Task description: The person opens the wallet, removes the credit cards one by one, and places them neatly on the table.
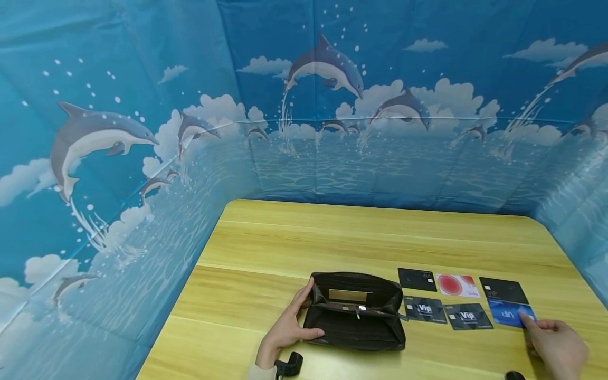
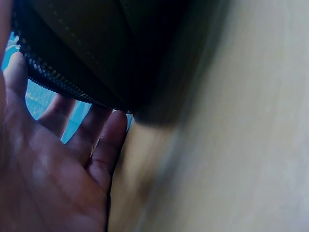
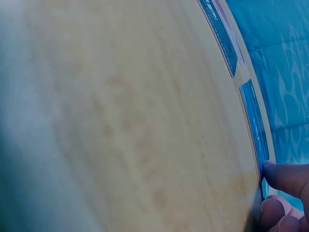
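A black zip-around wallet (image 1: 353,311) lies unzipped on the table, its compartments spread apart. My left hand (image 1: 292,324) grips its left side, the thumb at the front edge and fingers behind; in the left wrist view my left hand's fingertips meet the zip edge (image 2: 67,89). At the right, my right hand (image 1: 558,340) touches the lower corner of a blue card (image 1: 507,312) with an extended finger, other fingers bent. The card appears flat, directly below a black VIP card (image 1: 503,290). In the right wrist view, one fingertip rests on the blue card (image 3: 255,118).
Between wallet and blue card lie a black card (image 1: 417,279), a red-and-white card (image 1: 457,285) and two dark Vip cards (image 1: 425,309). The wooden table (image 1: 266,253) has rounded far corners. A dolphin-print curtain (image 1: 285,158) surrounds it.
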Motion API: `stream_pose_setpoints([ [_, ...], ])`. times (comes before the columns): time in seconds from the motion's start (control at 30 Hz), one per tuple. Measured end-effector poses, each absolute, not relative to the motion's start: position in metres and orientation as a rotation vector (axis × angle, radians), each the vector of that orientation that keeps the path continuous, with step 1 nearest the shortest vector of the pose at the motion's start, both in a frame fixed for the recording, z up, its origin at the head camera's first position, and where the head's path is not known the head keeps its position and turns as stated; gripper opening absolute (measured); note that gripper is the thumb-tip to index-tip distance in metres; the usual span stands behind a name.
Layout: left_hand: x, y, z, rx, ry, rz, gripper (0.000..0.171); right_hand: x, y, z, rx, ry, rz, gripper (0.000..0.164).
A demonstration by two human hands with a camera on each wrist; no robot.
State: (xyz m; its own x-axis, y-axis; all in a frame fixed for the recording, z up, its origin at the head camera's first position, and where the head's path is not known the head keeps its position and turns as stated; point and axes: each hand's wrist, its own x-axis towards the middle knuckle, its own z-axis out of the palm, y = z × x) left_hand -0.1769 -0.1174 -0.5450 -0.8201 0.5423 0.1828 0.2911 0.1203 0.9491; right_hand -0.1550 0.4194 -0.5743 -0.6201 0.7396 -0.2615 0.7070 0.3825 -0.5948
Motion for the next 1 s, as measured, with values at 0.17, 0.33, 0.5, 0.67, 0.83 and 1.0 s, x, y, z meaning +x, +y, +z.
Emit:
stream_pose_setpoints([
  [0.17,-0.177,-0.117,-0.545,0.854,2.193,1.775,0.102,-0.154,0.418,-0.573,-1.335,-2.561,1.082,0.051],
  [0.33,-0.177,-0.117,-0.545,0.848,2.192,1.774,0.101,-0.156,0.418,-0.574,-1.350,-2.554,1.077,0.050],
  [0.5,-0.177,-0.118,-0.546,0.839,2.191,1.775,0.101,-0.156,0.421,-0.578,-1.322,-2.575,1.065,0.054],
  [0.67,-0.176,-0.117,-0.547,0.844,2.190,1.775,0.102,-0.154,0.422,-0.579,-1.302,-2.590,1.063,0.058],
  [0.83,-0.176,-0.117,-0.547,0.844,2.190,1.773,0.101,-0.151,0.417,-0.572,-1.292,-2.630,1.046,0.059],
  [1.0,-0.177,-0.117,-0.547,0.843,2.191,1.776,0.102,-0.149,0.412,-0.565,-1.229,-2.661,0.972,0.060],
])
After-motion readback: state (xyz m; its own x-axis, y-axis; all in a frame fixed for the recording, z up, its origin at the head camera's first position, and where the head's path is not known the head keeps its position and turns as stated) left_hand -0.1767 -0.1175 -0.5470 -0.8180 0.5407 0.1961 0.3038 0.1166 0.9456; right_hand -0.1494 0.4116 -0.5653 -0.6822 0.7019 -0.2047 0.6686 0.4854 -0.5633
